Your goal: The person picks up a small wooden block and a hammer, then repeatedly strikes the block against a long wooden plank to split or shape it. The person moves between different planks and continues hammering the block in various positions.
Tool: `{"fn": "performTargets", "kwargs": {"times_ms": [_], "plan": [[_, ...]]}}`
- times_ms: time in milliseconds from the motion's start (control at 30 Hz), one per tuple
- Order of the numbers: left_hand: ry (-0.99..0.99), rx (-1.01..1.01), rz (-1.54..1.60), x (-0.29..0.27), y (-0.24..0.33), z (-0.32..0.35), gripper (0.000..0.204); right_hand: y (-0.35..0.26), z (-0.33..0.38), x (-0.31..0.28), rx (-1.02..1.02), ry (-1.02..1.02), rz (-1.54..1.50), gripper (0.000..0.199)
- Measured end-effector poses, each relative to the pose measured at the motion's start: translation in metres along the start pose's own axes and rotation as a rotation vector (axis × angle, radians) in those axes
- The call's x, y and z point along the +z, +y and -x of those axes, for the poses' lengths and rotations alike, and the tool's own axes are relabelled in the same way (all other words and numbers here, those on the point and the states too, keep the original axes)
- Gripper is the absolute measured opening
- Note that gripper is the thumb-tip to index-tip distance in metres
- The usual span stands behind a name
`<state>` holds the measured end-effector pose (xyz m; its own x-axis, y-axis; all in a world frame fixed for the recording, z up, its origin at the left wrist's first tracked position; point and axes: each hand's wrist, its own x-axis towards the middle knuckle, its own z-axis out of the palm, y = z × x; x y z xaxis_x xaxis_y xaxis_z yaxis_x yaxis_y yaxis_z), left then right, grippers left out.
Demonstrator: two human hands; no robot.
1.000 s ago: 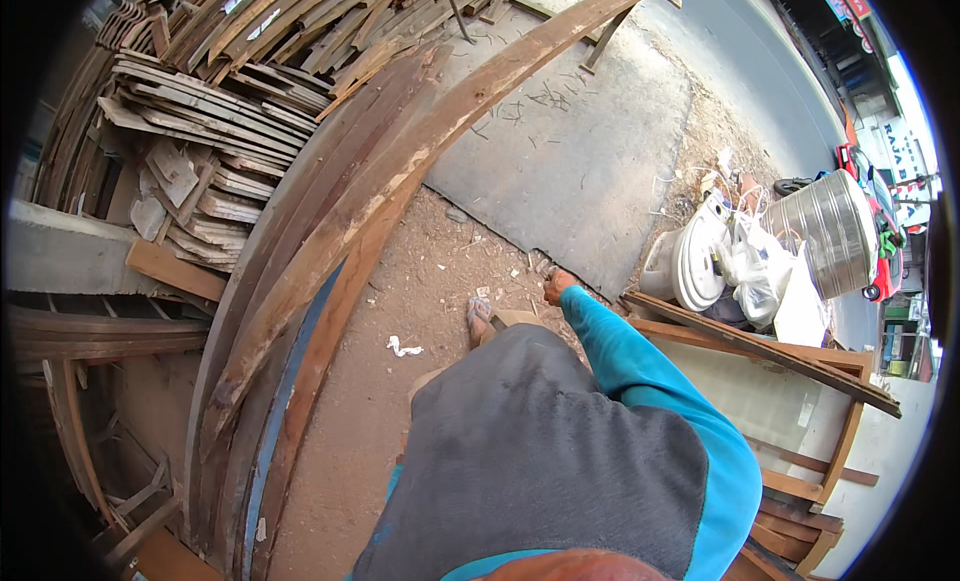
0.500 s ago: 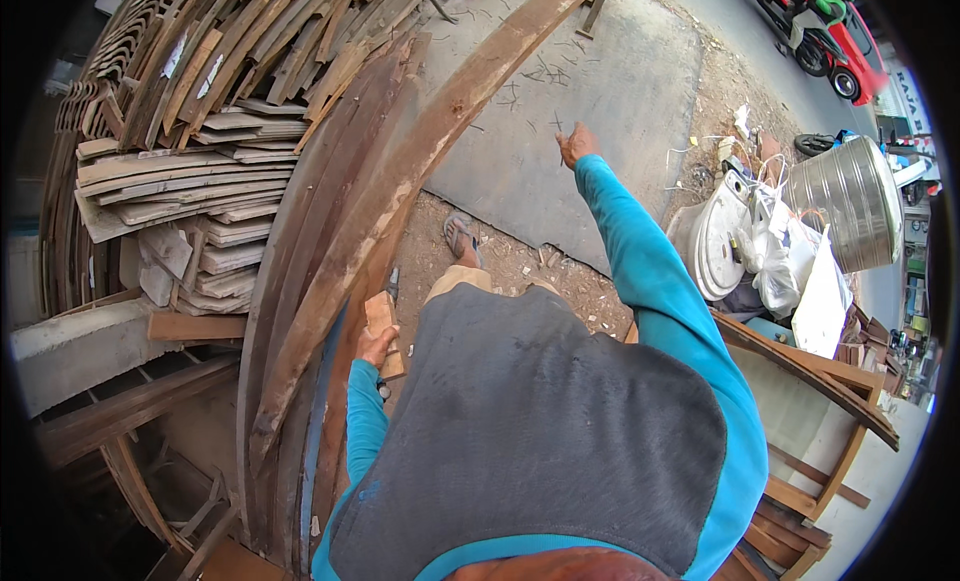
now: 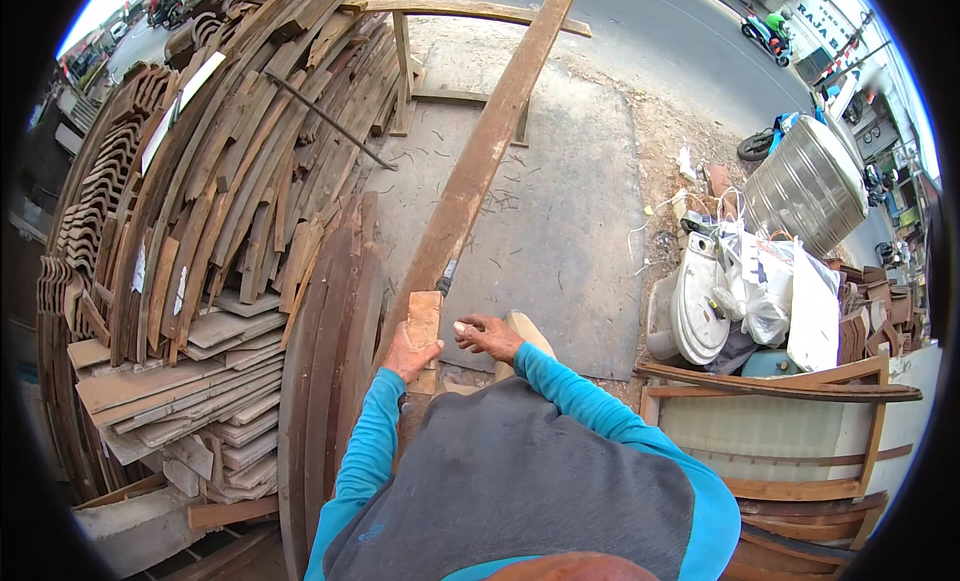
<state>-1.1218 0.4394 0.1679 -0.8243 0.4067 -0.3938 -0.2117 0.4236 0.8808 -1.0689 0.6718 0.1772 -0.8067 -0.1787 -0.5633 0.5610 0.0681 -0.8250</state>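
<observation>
My left hand (image 3: 405, 357) is closed round a wooden block (image 3: 424, 316), its thumb across the face. A dark metal piece (image 3: 447, 277) sticks out past the block's far end; whether it belongs to the same thing I cannot tell. Just right of the block, my right hand (image 3: 488, 337) hovers with fingers loosely bent and apart, nothing visible in it. A long brown plank (image 3: 480, 146) slants away beside the block, its far part resting across a wooden frame (image 3: 480, 11). Several thin dark nails (image 3: 512, 178) lie scattered over a grey sheet (image 3: 580, 251) on the ground.
Stacked timber (image 3: 230, 151) and flat boards (image 3: 190, 381) fill the left, with a metal bar (image 3: 330, 119) leaning there. On the right are a white toilet (image 3: 697, 311), plastic bags (image 3: 760, 281), a steel tank (image 3: 808, 186) and a wooden window frame (image 3: 780, 488). A road (image 3: 660, 41) runs behind.
My right hand has come back from over the sheet to beside the block. The left hand still grips the block, now farther forward. The view has shifted, bringing the wooden frame into sight.
</observation>
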Motion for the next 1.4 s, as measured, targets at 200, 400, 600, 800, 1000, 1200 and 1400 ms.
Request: {"fn": "performTargets", "kwargs": {"times_ms": [200,400,600,800,1000,1200,1400], "plan": [[-0.118,0.078,-0.130,0.059,0.107,-0.086,0.086,-0.024,-0.048,-0.069,-0.218,0.153,-0.439,0.073],[-0.188,0.190,-0.155,0.128,0.149,-0.174,0.100,-0.042,-0.077,-0.166,-0.164,0.050,-1.006,0.043],[-0.276,0.269,-0.083,0.165,0.232,-0.229,0.091,-0.075,-0.087,-0.264,-0.168,0.032,-1.121,0.036],[-0.144,0.286,-0.293,0.176,0.263,-0.261,0.095,-0.118,-0.089,-0.322,-0.281,0.088,-1.168,0.034],[-0.072,0.093,-0.116,0.121,0.234,-0.331,0.093,-0.127,-0.121,-0.353,-0.290,0.304,-1.161,0.034],[0.073,0.036,0.015,0.049,0.173,-0.409,0.085,-0.150,-0.176,-0.391,-0.257,0.257,-1.093,0.034],[0.048,-0.105,0.243,-0.002,0.088,-0.515,0.084,-0.177,-0.276,-0.412,-0.114,0.259,-1.035,0.033]]}}
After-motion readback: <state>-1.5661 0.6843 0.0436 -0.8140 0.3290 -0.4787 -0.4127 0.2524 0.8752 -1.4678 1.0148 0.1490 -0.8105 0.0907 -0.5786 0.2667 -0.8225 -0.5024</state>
